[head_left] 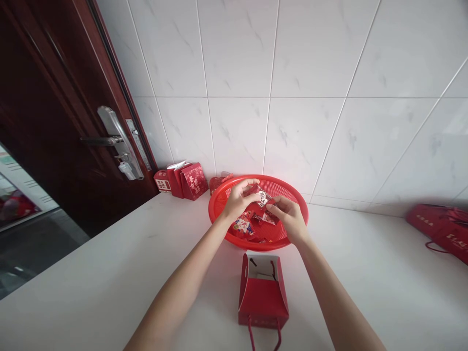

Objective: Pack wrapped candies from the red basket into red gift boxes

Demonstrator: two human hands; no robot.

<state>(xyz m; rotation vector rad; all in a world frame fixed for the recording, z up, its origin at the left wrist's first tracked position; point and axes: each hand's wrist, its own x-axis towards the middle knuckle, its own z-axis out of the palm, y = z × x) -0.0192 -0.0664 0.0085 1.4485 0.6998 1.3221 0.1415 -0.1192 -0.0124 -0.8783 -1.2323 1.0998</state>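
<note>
One small red-and-white plastic-wrapped packet (262,198) hangs over the round, perforated red plastic basket (305,214), the left hand (240,197) with its grip clamped on the left end, the right hand (287,213) on the right. It looks light, crinkly, slippery, best pinched by its ends.

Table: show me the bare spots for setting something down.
Right: table between basket and red bag. Left: between left forearm and the table's left edge. Crowded: the basket, with packets, left hand and right hand; open box in front; boxes by the wall.
</note>
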